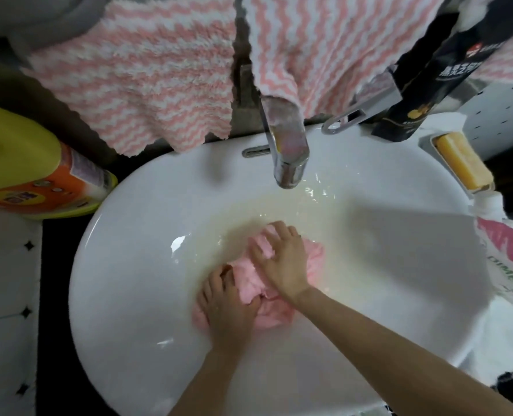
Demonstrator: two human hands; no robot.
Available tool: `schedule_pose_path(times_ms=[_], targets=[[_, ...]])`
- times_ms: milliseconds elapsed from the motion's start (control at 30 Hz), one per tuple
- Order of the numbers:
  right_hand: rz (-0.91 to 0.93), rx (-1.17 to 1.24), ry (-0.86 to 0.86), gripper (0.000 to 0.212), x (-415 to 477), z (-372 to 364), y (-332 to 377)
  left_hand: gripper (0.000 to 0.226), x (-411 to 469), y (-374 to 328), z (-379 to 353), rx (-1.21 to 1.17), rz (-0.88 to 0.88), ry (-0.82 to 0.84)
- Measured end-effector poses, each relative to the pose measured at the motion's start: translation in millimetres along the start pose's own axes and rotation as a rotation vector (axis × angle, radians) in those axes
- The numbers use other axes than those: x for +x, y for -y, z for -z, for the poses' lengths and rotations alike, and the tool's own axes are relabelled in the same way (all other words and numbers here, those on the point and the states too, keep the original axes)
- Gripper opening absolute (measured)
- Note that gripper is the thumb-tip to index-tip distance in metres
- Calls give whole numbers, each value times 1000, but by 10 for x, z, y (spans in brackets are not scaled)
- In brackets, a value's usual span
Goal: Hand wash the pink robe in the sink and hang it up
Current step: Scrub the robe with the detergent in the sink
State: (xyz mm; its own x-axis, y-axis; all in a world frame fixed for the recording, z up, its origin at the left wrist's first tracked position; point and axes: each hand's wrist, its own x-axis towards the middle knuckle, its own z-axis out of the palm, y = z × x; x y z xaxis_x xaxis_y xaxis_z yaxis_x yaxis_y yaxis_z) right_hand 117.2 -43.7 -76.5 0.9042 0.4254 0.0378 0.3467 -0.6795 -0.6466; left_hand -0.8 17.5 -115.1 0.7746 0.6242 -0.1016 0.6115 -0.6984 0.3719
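The pink robe [282,313] lies bunched in a wet wad at the bottom of the white sink [123,265], sitting in shallow, cloudy water below the faucet [288,151]. The right hand [279,256] lies spread on the far part of the wad, fingers apart and pressing down. The left hand [228,307] curls over the near part, its thumb dug into a fold. This looks like the scrubbing step. It should go best if one hand pins the cloth while the other kneads, turning the wad often so hidden folds get worked. The soap bar [462,163] sits within reach at the rim.
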Motion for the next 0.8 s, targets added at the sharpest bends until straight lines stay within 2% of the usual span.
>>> schedule_pose_path(times_ms=[100, 233, 300, 333, 400, 433, 500, 567, 700, 800], targets=[[260, -132, 85, 33, -383, -35, -135, 56, 11, -31, 12, 38, -5, -30], [304, -236, 101, 32, -55, -265, -303, 64, 21, -24, -4, 117, -52, -44], [246, -241, 138, 38, 197, -285, -219, 60, 16, -40, -5, 77, -73, -55], [162, -205, 184, 42, 297, -249, -161, 58, 16, -47, 0, 64, -74, -57], [-28, -72, 224, 43, 350, -146, -109, 61, -6, -52, 16, 54, -65, -76], [-55, 2, 203, 40, 299, -67, -107, 64, -8, -49, 21, 49, -49, -82], [136, -16, 151, 38, 59, 71, -144, 67, -4, -42, 26, 36, -5, -73], [312, -120, 182, 42, -225, 70, -210, 66, -5, -41, 15, 33, 5, -70], [308, -227, 167, 33, -181, -163, -335, 65, 7, -14, 28, 49, -53, -39], [227, -277, 181, 41, 188, -261, -224, 66, 21, -23, 54, 62, -27, 1]])
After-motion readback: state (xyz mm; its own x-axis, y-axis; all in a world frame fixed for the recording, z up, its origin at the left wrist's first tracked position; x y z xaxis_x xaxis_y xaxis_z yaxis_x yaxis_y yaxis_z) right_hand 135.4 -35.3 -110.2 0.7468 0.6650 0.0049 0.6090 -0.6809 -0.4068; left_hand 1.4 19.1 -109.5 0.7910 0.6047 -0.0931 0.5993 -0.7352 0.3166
